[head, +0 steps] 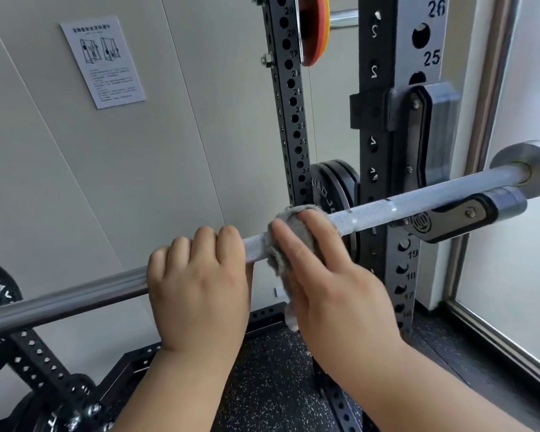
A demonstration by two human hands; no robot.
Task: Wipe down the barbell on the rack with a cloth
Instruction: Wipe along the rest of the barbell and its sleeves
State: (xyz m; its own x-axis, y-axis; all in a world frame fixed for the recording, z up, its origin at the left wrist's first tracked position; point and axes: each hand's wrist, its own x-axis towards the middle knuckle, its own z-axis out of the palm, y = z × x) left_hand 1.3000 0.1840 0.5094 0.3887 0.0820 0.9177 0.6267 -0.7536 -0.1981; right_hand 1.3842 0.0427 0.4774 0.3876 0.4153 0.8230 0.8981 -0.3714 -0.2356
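The barbell [418, 198] is a round steel shaft, knurled on its right half and smooth on its left. It lies across a black hook [455, 219] on the perforated rack [396, 42] at the right. The cloth [276, 254] is grey and fuzzy, draped over the knurled section mid-scene (one corner hangs below the bar). The right hand [334, 285] presses it against the bar with straight fingers; the thumb is hidden. The left hand [200, 285], just left of the cloth, curls its fingers over the bar.

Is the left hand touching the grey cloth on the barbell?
Apart. The head view shows bare barbell between the left hand and the cloth under the right hand.
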